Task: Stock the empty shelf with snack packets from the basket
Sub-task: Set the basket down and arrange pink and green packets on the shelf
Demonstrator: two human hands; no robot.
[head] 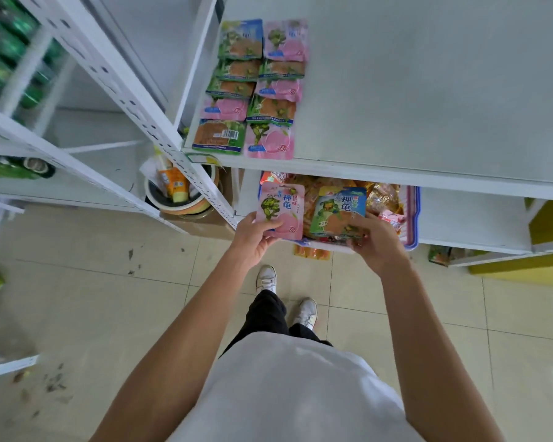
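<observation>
**Both hands hold a packet each over the basket, below the half-stocked shelf**

The left hand grips a pink snack packet by its lower edge, thumb on the front, fingers curled behind. The right hand pinches a blue-green snack packet at its lower right corner. Both packets are upright, face to the camera, side by side and a little apart, held over the near edge of the basket.

The basket is blue-purple, sits on the lower shelf level and is full of mixed snack bags, mostly orange and gold. Above it, the white shelf carries two columns of overlapping packets at its left end, pink and green mixed; the lowest left one lies back side up with its barcode showing. The rest of the shelf is bare.

To the left, a round bucket with bottles stands on the tiled floor behind a white perforated rack post. An orange packet lies on the floor under the basket. White shoes and a white shirt are in view.
</observation>
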